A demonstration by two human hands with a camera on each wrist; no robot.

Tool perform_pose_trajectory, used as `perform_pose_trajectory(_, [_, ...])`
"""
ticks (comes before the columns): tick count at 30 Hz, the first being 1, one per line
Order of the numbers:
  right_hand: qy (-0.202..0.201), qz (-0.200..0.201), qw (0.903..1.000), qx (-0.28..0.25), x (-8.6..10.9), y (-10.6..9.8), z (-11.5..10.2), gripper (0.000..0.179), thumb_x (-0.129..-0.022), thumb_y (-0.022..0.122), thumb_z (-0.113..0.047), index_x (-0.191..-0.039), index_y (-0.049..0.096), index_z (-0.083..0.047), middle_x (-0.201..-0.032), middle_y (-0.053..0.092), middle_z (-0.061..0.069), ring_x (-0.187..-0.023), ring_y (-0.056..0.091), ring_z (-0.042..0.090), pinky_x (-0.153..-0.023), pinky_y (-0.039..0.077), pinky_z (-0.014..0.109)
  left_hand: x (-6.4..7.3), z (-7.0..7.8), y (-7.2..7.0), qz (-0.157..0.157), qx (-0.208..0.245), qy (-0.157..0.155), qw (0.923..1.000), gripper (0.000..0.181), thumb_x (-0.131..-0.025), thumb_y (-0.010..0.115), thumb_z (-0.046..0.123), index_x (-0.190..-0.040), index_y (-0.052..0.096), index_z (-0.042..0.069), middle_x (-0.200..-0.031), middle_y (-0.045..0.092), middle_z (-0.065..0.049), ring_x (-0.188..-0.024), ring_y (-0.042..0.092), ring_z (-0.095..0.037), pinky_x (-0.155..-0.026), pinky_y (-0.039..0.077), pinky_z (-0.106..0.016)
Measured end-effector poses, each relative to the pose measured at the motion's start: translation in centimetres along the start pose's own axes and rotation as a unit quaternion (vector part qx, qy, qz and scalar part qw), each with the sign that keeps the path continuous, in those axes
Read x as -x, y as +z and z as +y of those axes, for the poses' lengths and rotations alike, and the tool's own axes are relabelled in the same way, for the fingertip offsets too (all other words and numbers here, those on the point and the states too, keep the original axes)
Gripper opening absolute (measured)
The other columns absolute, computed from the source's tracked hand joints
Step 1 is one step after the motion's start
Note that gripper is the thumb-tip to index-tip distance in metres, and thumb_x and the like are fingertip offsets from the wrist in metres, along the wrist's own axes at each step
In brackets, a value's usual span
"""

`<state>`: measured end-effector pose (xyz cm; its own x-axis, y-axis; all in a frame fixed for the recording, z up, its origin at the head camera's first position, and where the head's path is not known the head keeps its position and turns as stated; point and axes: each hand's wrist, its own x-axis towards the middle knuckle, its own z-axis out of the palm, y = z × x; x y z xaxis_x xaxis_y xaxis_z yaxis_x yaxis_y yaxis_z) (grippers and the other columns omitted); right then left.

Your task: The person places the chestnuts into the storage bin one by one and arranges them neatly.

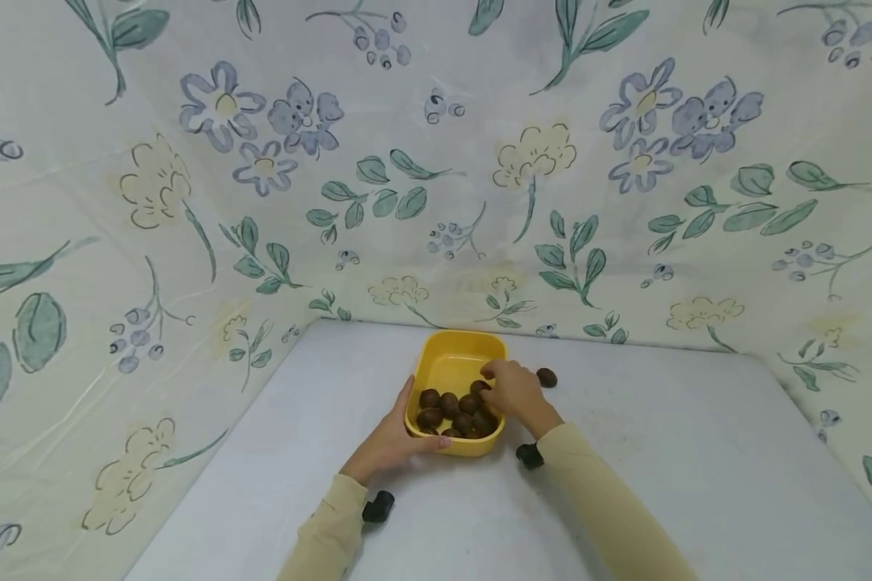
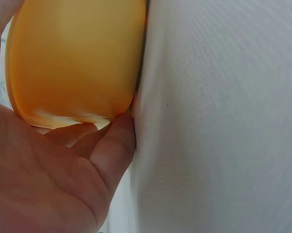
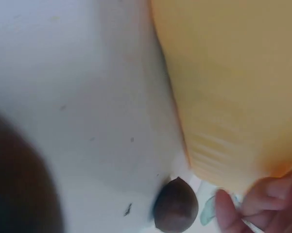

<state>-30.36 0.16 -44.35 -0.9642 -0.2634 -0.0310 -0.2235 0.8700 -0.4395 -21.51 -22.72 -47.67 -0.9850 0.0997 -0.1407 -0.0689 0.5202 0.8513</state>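
A yellow tub (image 1: 456, 343) stands on the white table with several brown chestnuts (image 1: 448, 405) lying in its near half. My left hand (image 1: 388, 444) grips the tub's near left corner, thumb over the near rim. In the left wrist view, the fingers (image 2: 117, 141) press low against the yellow wall. My right hand (image 1: 514, 391) reaches over the right rim and pinches a chestnut (image 1: 479, 388) between thumb and fingers. At the right wrist view's edge, the curled fingers (image 3: 269, 199) show above the rim, the chestnut there almost hidden.
One loose chestnut (image 1: 547, 378) lies on the table (image 1: 668, 452) right of the tub, beyond the right hand. A large blurred dark shape (image 3: 17, 179) fills the right wrist view's left edge. A flowered sheet (image 1: 465, 266) hangs behind the table.
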Motion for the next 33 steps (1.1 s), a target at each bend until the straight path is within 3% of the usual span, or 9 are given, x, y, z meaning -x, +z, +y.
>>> perform_pose_trajectory(3, [-0.014, 0.04, 0.999, -0.016, 0.5, -0.5, 0.4, 0.039, -0.095, 0.073, -0.026, -0.13, 0.071, -0.01, -0.129, 0.074, 0.008, -0.108, 0.073, 0.029, -0.097, 0.061, 0.046, 0.1, 0.0, 0.0, 0.003, -0.005, -0.003, 1.0, 0.134, -0.071, 0.089, 0.058, -0.168, 0.003, 0.024, -0.172, 0.025, -0.013, -0.154, 0.035, -0.04, -0.123, 0.032, -0.065])
perform_pose_trajectory(6, [-0.014, 0.086, 0.9939, -0.068, 0.9, -1.2, 1.3, 0.037, -0.096, 0.072, -0.027, -0.128, 0.072, -0.009, -0.128, 0.075, 0.009, -0.11, 0.072, 0.029, -0.097, 0.061, 0.047, 0.1, 0.0, -0.1, 0.005, -0.007, -0.006, 1.0, 0.134, -0.071, 0.089, 0.058, -0.168, 0.003, 0.024, -0.172, 0.026, -0.014, -0.154, 0.036, -0.04, -0.123, 0.032, -0.065])
perform_pose_trajectory(10, [-0.005, 0.148, 0.9764, -0.157, 1.5, -2.6, 3.2, 0.032, -0.097, 0.071, -0.025, -0.124, 0.073, -0.007, -0.121, 0.076, 0.011, -0.118, 0.068, 0.033, -0.102, 0.057, 0.05, 0.0, -0.1, -0.1, 0.002, -0.009, 0.0, 1.0, 0.134, -0.072, 0.089, 0.058, -0.168, 0.003, 0.023, -0.172, 0.026, -0.015, -0.154, 0.035, -0.041, -0.123, 0.032, -0.065])
perform_pose_trajectory(14, [-0.002, 0.183, 0.9625, -0.2, 2.2, -3.8, 5.3, 0.028, -0.098, 0.07, -0.023, -0.119, 0.075, -0.005, -0.117, 0.076, 0.014, -0.112, 0.067, 0.035, -0.094, 0.057, 0.046, 0.0, -0.2, -0.1, 0.0, -0.008, 0.004, 1.0, 0.135, -0.071, 0.089, 0.058, -0.168, 0.002, 0.023, -0.172, 0.026, -0.015, -0.154, 0.035, -0.041, -0.124, 0.031, -0.065])
perform_pose_trajectory(19, [0.011, 0.201, 0.9531, -0.226, 3.0, -4.8, 7.6, 0.028, -0.097, 0.071, -0.022, -0.118, 0.075, -0.004, -0.117, 0.076, 0.016, -0.107, 0.066, 0.034, -0.082, 0.054, 0.034, 0.1, -0.1, -0.1, -0.002, -0.007, 0.007, 0.9999, 0.135, -0.071, 0.088, 0.059, -0.168, 0.001, 0.023, -0.172, 0.025, -0.015, -0.155, 0.034, -0.041, -0.123, 0.031, -0.065])
perform_pose_trajectory(24, [0.038, 0.202, 0.9458, -0.252, 3.3, -4.5, 9.8, 0.031, -0.097, 0.072, -0.023, -0.119, 0.074, -0.002, -0.117, 0.076, 0.018, -0.098, 0.066, 0.031, -0.07, 0.05, 0.025, 0.1, 0.0, -0.1, 0.0, -0.009, 0.001, 1.0, 0.135, -0.071, 0.089, 0.058, -0.168, 0.002, 0.024, -0.172, 0.025, -0.015, -0.155, 0.033, -0.041, -0.124, 0.03, -0.065])
perform_pose_trajectory(33, [0.088, 0.19, 0.939, -0.273, 2.8, -3.5, 11.7, 0.031, -0.097, 0.073, -0.023, -0.12, 0.073, -0.002, -0.119, 0.074, 0.019, -0.099, 0.057, 0.027, -0.072, 0.049, 0.026, 0.1, 0.3, 0.0, -0.001, -0.008, -0.003, 1.0, 0.134, -0.072, 0.089, 0.056, -0.168, 0.002, 0.023, -0.173, 0.024, -0.015, -0.155, 0.034, -0.041, -0.124, 0.03, -0.065])
